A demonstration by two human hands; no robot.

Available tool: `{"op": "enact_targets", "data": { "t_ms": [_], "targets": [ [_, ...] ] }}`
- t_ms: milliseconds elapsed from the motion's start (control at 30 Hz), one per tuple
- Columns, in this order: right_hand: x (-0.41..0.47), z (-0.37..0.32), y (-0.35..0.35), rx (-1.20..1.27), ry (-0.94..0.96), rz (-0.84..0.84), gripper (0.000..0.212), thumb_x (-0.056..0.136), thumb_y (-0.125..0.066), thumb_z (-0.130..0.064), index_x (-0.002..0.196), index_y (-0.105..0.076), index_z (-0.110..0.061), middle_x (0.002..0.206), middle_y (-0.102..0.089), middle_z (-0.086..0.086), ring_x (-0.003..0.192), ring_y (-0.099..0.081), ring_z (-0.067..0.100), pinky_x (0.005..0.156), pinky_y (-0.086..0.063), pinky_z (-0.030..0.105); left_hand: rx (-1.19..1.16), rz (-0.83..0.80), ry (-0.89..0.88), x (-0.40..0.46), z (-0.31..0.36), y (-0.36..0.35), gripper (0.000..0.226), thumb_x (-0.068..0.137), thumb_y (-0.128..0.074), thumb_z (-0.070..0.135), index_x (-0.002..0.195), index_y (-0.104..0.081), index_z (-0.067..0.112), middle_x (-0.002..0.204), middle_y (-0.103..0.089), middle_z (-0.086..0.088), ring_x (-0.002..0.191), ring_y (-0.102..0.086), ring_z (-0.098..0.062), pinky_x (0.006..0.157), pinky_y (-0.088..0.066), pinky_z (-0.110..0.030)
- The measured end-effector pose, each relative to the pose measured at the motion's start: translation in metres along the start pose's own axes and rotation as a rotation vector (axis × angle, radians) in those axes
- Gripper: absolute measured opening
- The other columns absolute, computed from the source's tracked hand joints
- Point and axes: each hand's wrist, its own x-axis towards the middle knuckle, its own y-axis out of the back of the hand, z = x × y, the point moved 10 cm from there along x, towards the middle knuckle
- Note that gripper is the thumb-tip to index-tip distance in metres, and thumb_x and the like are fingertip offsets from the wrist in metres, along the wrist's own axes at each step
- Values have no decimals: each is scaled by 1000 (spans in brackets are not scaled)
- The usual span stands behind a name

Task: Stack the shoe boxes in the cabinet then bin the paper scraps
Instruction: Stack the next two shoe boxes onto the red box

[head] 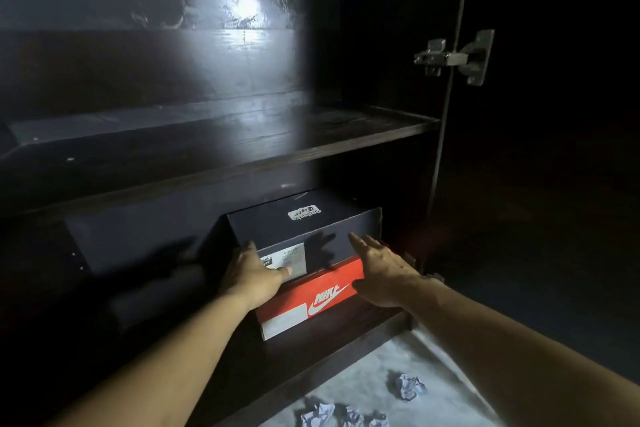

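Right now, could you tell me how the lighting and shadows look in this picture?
Head view: one narrow light glares off the cabinet back panel; the edges fall into darkness. The black box on the red box is lit, and the right hand casts a sharp shadow on it.

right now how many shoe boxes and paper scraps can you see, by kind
shoe boxes: 2, a black box on top of a red box
paper scraps: 3 crumpled on the floor, one apart, two close together at the bottom edge
total: 5
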Motion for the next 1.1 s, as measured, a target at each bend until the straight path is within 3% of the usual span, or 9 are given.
{"op": "enact_targets", "data": {
  "t_ms": [67,200,300,400,600,733,833,933,1100],
  "targets": [
    [-29,13,21,-14,-3,0,85,82,-66,-27,154,-19,-27,155,-34,6,138,-41,27,110,-38,36,74,-124,-19,-27,22,-8,56,72,-80,34,120,-57,16,121,-63,-2,107,-61,-21,93,-50,-33],
    [-97,36,59,-73,-20,-43,55,77,-65,-33,129,-52,-22,124,-62,8,116,-59,29,92,-48,28,311,-441,-73,-99,72,-22,75,80,-75,40,140,-42,10,141,-48,-4,124,-51,-22,95,-44,-30],
    [-154,53,83,-105,-80,-96,53,79,-69,-37,129,-56,-22,123,-62,3,117,-58,23,84,-42,21,435,-609,-141,-151,105,-33,60,78,-74,46,123,-59,9,120,-63,-7,108,-61,-23,88,-53,-37],
    [-212,79,107,-124,-164,-132,66,79,-70,-45,138,-51,-22,129,-60,4,118,-57,24,97,-47,32,460,-668,-259,-202,146,-50,48,79,-73,46,104,-62,7,91,-61,-6,80,-58,-20,67,-51,-29],
    [-342,144,141,-175,-297,-129,57,83,-67,-46,132,-58,-19,129,-61,2,114,-59,25,96,-48,34,461,-799,-439,-305,218,-112,47,77,-75,45,113,-62,18,96,-63,-3,84,-59,-16,72,-49,-32],
    [-445,196,148,-169,-439,-151,51,87,-65,-46,128,-60,-16,119,-64,-4,111,-62,24,89,-50,33,432,-923,-585,-397,266,-165,63,78,-75,44,131,-55,15,120,-61,-1,107,-60,-20,87,-53,-36],
    [-529,246,148,-81,-606,-136,50,82,-72,-43,127,-61,-23,116,-67,-2,99,-65,23,87,-55,39,471,-1034,-750,-487,295,-199,54,81,-72,44,123,-61,12,121,-63,-4,106,-61,-20,91,-54,-39],
    [-618,287,146,16,-768,-89,33,80,-73,-45,104,-68,-23,94,-67,-2,86,-65,27,76,-58,40,485,-1170,-854,-576,308,-232,53,78,-73,48,117,-63,13,116,-64,-4,102,-62,-22,84,-56,-36],
    [-773,333,125,234,-1086,62,60,79,-75,-42,132,-57,-20,110,-62,0,86,-63,21,67,-60,35,415,-1436,-904,-721,312,-271,48,79,-76,40,117,-62,14,107,-62,-2,95,-62,-18,75,-55,-29]
  ]
}}
